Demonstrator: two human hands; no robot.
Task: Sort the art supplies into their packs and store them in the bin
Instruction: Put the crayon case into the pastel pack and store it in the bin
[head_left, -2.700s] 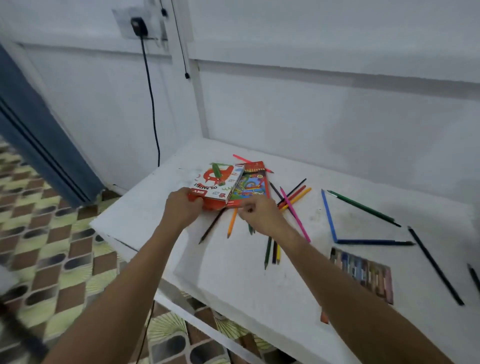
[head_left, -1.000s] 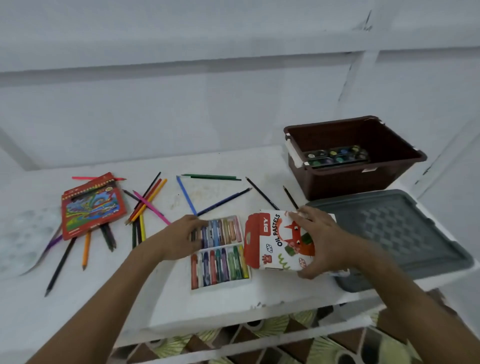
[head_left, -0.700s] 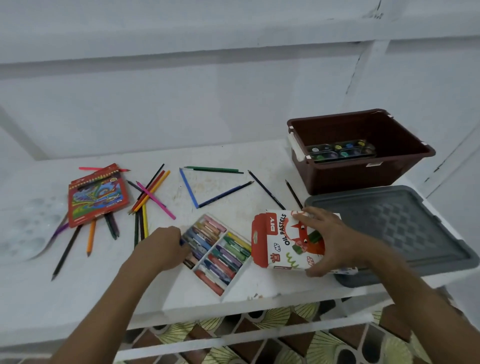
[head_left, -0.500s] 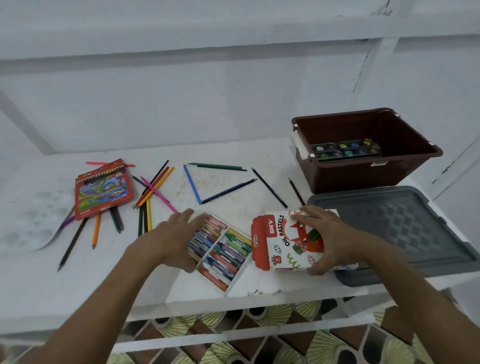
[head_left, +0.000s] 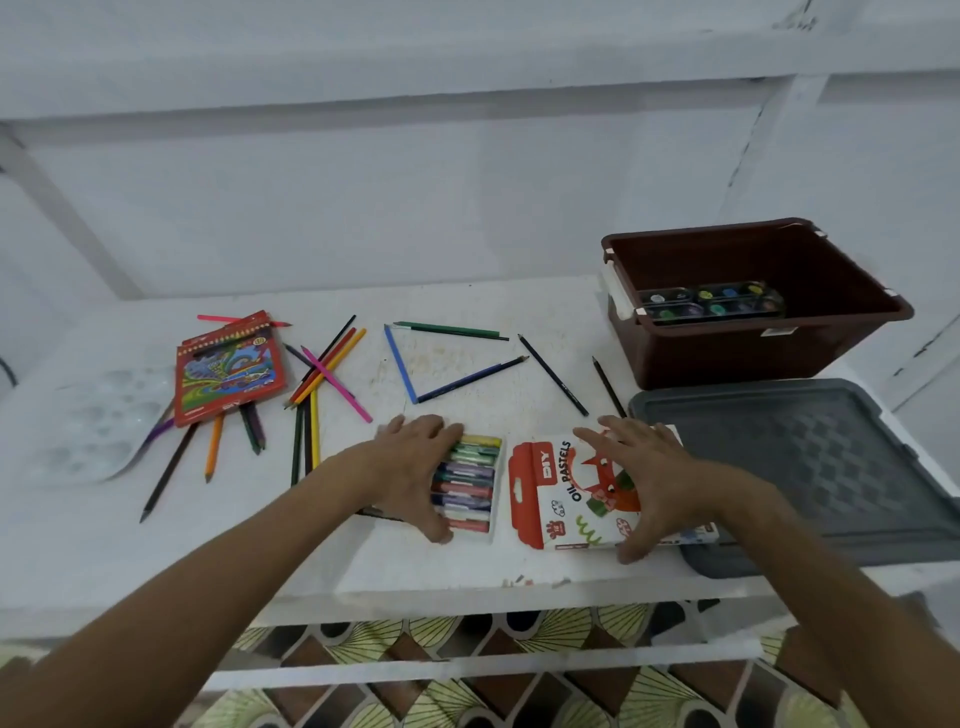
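Our left hand (head_left: 415, 470) has its fingers (head_left: 441, 432) curled over the far edge of the oil pastel tray (head_left: 470, 486) and the thumb against its near edge, clamping it across its short side. Our right hand (head_left: 644, 480) lies spread on the oil pastels box (head_left: 558, 496), fingers (head_left: 589, 435) splayed and thumb hooked round the near edge, pinning it to the table (head_left: 467, 564).

The tray lies just left of the box, with only a narrow gap between them. Its long axis appears to run away from us, roughly parallel to the box's red end, so we judge a short rightward slide would feed it in.

Beyond our right fingertips the brown bin (head_left: 753, 358) holds a paint palette (head_left: 711, 304); loose coloured pencils (head_left: 332, 366) lie well beyond our left.
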